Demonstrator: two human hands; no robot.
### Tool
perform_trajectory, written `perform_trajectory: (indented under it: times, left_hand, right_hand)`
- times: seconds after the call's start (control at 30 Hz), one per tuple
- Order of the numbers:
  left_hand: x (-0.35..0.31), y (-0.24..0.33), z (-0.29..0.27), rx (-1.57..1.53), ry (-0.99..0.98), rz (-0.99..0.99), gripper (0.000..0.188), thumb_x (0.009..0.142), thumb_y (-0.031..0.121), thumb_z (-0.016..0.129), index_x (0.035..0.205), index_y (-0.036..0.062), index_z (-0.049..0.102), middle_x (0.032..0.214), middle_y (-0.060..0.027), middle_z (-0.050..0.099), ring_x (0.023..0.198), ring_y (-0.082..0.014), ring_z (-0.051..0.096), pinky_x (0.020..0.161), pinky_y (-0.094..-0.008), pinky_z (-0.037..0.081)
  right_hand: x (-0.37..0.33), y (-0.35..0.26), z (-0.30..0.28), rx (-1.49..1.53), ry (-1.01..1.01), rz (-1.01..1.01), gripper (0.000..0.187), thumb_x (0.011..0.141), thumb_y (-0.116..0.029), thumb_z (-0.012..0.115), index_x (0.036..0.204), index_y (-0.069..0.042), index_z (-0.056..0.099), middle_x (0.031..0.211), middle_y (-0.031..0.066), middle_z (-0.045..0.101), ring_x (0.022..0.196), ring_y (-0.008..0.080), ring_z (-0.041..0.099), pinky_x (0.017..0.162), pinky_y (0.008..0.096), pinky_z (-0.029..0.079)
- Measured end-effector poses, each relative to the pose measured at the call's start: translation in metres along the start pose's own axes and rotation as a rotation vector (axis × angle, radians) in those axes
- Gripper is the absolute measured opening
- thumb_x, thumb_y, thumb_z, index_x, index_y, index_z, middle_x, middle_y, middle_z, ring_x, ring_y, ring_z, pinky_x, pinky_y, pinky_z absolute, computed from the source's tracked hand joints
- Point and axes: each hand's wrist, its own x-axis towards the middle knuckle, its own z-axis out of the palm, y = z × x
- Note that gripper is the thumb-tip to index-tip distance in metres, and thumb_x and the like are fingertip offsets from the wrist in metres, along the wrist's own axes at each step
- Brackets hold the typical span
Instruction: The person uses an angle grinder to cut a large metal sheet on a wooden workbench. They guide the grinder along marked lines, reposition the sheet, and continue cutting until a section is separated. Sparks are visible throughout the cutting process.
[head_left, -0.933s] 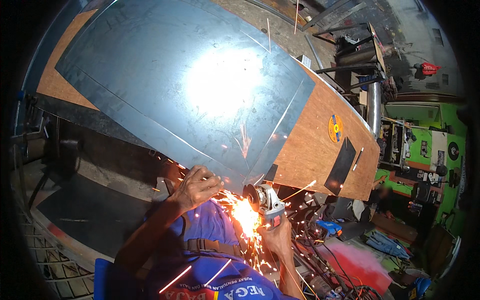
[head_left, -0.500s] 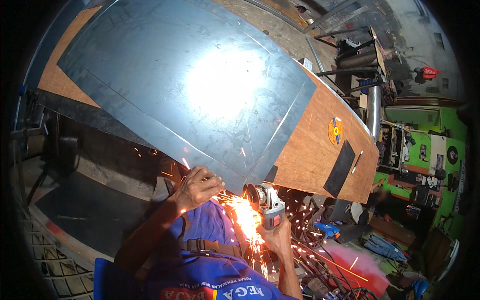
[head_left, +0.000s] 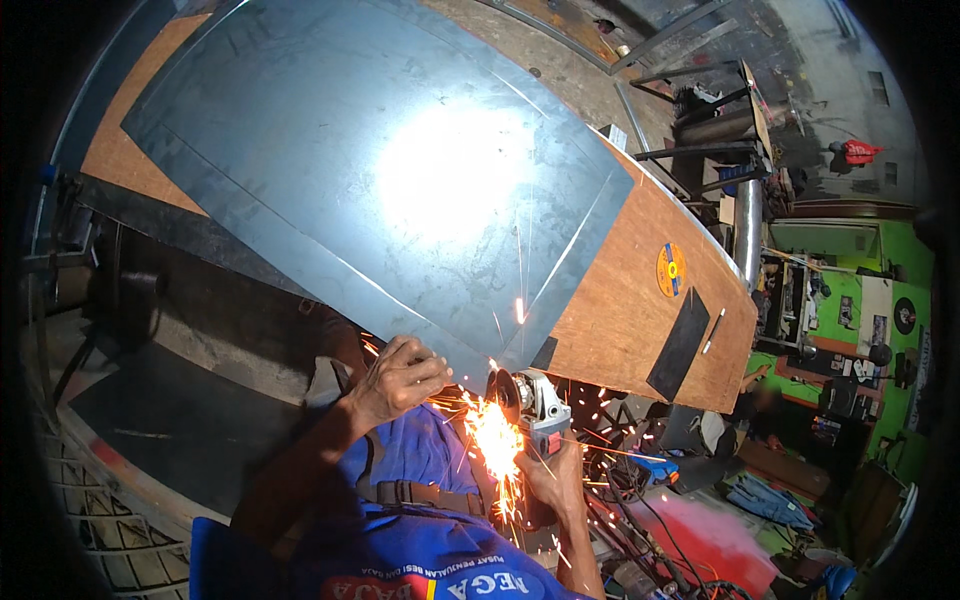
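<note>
A large grey metal sheet [head_left: 380,180] lies on a wooden table [head_left: 630,310]. My right hand [head_left: 552,478] grips an angle grinder [head_left: 530,405], whose disc meets the sheet's near edge and throws bright sparks [head_left: 495,440] down toward me. My left hand [head_left: 400,375] presses on the sheet's near edge just left of the grinder, fingers curled over it. A scored line runs across the sheet near that edge.
A yellow cutting disc [head_left: 671,270], a dark flat plate [head_left: 680,345] and a thin rod lie on the bare wood to the right. Cables and blue items [head_left: 770,498] clutter the floor at right. A metal pipe [head_left: 748,225] and a frame stand beyond the table.
The grinder and my right hand have kept to nearly the same spot at the sheet's edge. The sparks have shifted, now falling more straight down. My left hand stays on the edge.
</note>
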Motion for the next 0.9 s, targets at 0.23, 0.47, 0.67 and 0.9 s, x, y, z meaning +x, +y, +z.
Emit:
perform_trajectory:
  times: [0.23,0.47,0.67,0.9]
  left_hand:
    - [0.000,0.001,0.000,-0.005,0.007,0.002,0.023,0.079,0.011,0.080,0.102,0.0068,0.078,0.101,0.0017,0.070,0.097,-0.0179,0.063,0.089,-0.0353,0.049]
    - [-0.001,0.000,0.001,0.012,-0.019,0.002,0.023,0.079,0.012,0.079,0.102,0.0071,0.079,0.101,0.0016,0.070,0.098,-0.0179,0.063,0.088,-0.0355,0.050]
    - [-0.001,0.000,0.000,0.007,-0.014,-0.001,0.022,0.079,0.012,0.079,0.101,0.0084,0.079,0.101,0.0023,0.070,0.098,-0.0175,0.063,0.089,-0.0350,0.050]
    - [0.000,0.001,0.001,-0.017,0.009,-0.006,0.023,0.079,0.012,0.080,0.102,0.0090,0.079,0.103,0.0030,0.070,0.099,-0.0171,0.063,0.090,-0.0349,0.050]
  right_hand:
    - [0.000,-0.003,-0.004,-0.056,-0.010,-0.011,0.058,0.074,-0.018,0.088,0.119,0.008,0.063,0.095,0.0260,0.077,0.087,0.0374,0.079,0.078,0.0470,0.061]
    - [0.000,-0.013,-0.006,-0.065,0.009,-0.071,0.057,0.076,-0.019,0.087,0.120,0.008,0.063,0.099,0.0265,0.077,0.091,0.0409,0.078,0.081,0.0471,0.060]
    - [0.001,-0.017,-0.006,-0.037,-0.017,0.022,0.057,0.074,-0.017,0.086,0.120,0.008,0.063,0.102,0.0258,0.077,0.092,0.0374,0.077,0.083,0.0458,0.060]
    - [0.003,-0.014,-0.005,-0.035,-0.020,0.019,0.055,0.072,-0.012,0.084,0.119,0.007,0.064,0.106,0.0210,0.077,0.091,0.0276,0.075,0.083,0.0403,0.059]
